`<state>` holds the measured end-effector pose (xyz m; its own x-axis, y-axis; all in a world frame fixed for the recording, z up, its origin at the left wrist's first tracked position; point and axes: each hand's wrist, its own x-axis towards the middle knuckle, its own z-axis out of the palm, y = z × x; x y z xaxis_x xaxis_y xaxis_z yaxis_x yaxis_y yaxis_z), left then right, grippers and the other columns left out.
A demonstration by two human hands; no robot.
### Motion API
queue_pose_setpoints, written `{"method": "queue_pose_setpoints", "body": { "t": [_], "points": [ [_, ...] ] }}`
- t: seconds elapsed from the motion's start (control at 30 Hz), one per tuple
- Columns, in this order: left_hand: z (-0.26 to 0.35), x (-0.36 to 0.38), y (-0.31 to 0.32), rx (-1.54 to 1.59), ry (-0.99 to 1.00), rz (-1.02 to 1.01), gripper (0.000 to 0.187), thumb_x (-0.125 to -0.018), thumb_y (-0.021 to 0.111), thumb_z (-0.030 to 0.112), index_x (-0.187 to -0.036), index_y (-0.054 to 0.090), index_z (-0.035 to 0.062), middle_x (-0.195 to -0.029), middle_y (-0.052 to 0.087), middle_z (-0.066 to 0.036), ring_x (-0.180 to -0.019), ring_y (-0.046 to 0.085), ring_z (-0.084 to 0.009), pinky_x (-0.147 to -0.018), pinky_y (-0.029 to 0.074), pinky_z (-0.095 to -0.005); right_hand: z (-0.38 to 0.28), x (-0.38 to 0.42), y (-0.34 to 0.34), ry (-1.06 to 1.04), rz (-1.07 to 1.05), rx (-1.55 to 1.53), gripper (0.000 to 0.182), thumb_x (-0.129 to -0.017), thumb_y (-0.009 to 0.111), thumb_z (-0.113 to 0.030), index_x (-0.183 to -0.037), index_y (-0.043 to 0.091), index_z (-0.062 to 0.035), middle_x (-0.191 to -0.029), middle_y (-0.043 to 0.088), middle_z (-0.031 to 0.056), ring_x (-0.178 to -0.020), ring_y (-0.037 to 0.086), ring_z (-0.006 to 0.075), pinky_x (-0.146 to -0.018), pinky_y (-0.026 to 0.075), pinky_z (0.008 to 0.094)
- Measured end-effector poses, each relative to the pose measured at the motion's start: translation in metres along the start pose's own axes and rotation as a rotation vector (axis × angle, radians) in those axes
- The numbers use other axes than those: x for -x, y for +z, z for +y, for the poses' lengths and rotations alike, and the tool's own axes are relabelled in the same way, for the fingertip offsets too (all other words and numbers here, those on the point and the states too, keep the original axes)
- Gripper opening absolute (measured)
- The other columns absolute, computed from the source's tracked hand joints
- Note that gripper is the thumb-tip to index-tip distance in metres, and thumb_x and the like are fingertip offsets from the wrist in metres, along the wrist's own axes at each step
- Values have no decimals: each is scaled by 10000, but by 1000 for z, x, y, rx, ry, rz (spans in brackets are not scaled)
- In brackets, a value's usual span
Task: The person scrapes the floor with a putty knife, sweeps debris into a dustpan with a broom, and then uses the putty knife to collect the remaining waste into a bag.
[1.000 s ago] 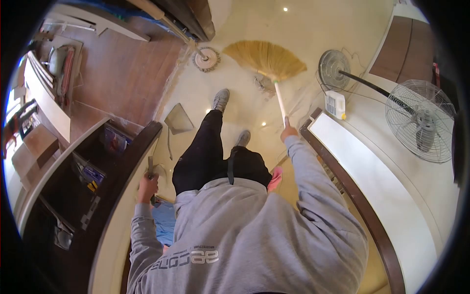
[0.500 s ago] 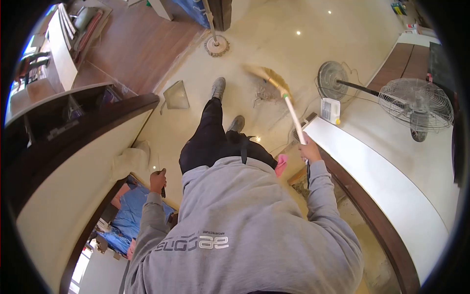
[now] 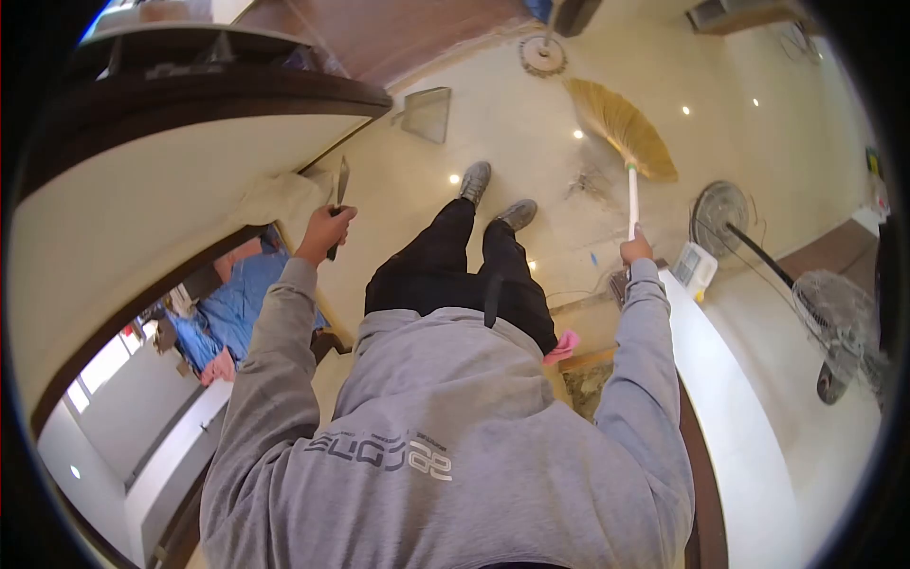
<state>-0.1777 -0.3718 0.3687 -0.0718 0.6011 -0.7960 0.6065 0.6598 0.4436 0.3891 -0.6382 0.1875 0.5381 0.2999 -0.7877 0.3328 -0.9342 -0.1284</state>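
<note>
A person in a grey sweatshirt and black trousers grips a broom (image 3: 633,194) in the right hand (image 3: 638,248), fingers wrapped around the top visible stretch of its pale handle. The broom's long axis runs almost straight ahead from that fist, away from the body, to bristles (image 3: 626,119) fanned wide, slanting from far left to near right at or just above the cream floor (image 3: 512,104).

A scatter of debris (image 3: 590,185) lies ahead and slightly left of the right hand, just beside the broom on its left — nearer to that hand than to the other. The left hand (image 3: 325,234) is closed on the dark handle of a bladed tool (image 3: 342,182), its pale blade pointing forward, well apart from the broom.

A dustpan (image 3: 427,116) lies ahead and left of the shoes (image 3: 476,180), near the end corner of the dark-edged cabinet (image 3: 246,95) — closer to the left hand than the right. Whether it holds anything cannot be told. A white jug (image 3: 697,268) with a yellow cap sits ahead and right of the right hand, between the end of the white panel (image 3: 730,379) and the fan's round base (image 3: 718,216); its contents are hidden. The cabinet's compartments are too dark to read. Beyond the broom, a round mop head (image 3: 542,57) rests near the edge of the brown floor (image 3: 408,38).
</note>
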Motion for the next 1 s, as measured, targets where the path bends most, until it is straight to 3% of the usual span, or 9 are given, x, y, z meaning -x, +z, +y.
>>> {"method": "queue_pose_setpoints", "body": {
  "t": [0.13, 0.3, 0.37, 0.53, 0.63, 0.7, 0.87, 0.93, 1.0],
  "points": [
    [15, -3, -2, 315, 51, -18, 272, -881, 590, 292, -942, 516, 37, -566, 457, -9, -447, 453, -115, -409, 385, -277, -3, 10, 14, -21, -96, 48, 743, -710, 466, -80, -1431, 302, -148, -986, 641, 253, -822, 662, 320, -728, 523, 359],
    [8, -60, -1, 504, -59, -109, 210, -894, 557, 211, -1051, 485, 92, -633, 451, -17, -497, 451, -119, -439, 399, -295, 17, 63, 9, 22, -153, -283, 727, -724, 474, -27, -1424, 325, -156, -667, 587, 129, -433, 526, 202, -394, 433, 340],
    [13, -86, 12, 584, -68, 109, 292, -894, 522, 163, -1177, 451, 157, -705, 460, -37, -502, 452, -132, -446, 397, -296, 14, 97, -5, 55, -147, -373, 734, -745, 473, 2, -1434, 303, -184, -598, 517, 80, -407, 473, 165, -360, 395, 314],
    [-4, -196, 18, 368, 206, -27, 269, -820, 523, 126, -1085, 568, 140, -776, 476, -33, -569, 484, -130, -454, 388, -306, 11, 166, -27, 183, -95, -483, 739, -770, 500, 17, -1436, 299, -232, -539, 432, 17, -378, 390, 106, -327, 341, 272],
    [-16, -267, 11, 57, 287, 127, 261, -827, 618, 284, -1006, 606, 94, -784, 477, -10, -604, 495, -126, -467, 378, -304, 27, 192, -15, 188, 11, -425, 737, -760, 524, 11, -1427, 328, -232, -562, 454, 15, -385, 398, 104, -332, 342, 272],
    [16, -283, 11, 303, -69, -8, 472, -766, 703, 447, -1018, 586, 65, -838, 487, -22, -594, 466, -137, -486, 378, -301, 51, 195, 7, 35, 162, -323, 717, -752, 526, 7, -1412, 367, -224, -576, 473, 15, -385, 402, 105, -339, 343, 274],
    [33, -353, 57, 311, -350, 63, 492, -656, 818, 349, -939, 543, 56, -933, 450, -74, -751, 470, -159, -504, 445, -303, 46, 236, 66, -93, 460, -145, 647, -776, 551, -43, -1391, 410, -186, -882, 619, 77, -464, 468, 103, -414, 389, 265],
    [33, -365, 77, 268, -420, 26, 421, -673, 814, 268, -900, 534, 52, -933, 446, -76, -798, 479, -155, -505, 462, -288, -6, 253, 60, 234, 312, -348, 596, -800, 562, -61, -1372, 394, -45, -1376, 446, 171, -1281, 422, 259, -1038, 320, 310],
    [30, -373, 88, 459, -345, -93, 228, -731, 706, 67, -851, 514, 42, -849, 461, -70, -711, 494, -138, -491, 462, -233, -1, 239, 76, 253, 347, -391, 594, -802, 560, -71, -1372, 395, -49, -1371, 451, 174, -1275, 429, 262, -1032, 329, 311]
  ]
}}
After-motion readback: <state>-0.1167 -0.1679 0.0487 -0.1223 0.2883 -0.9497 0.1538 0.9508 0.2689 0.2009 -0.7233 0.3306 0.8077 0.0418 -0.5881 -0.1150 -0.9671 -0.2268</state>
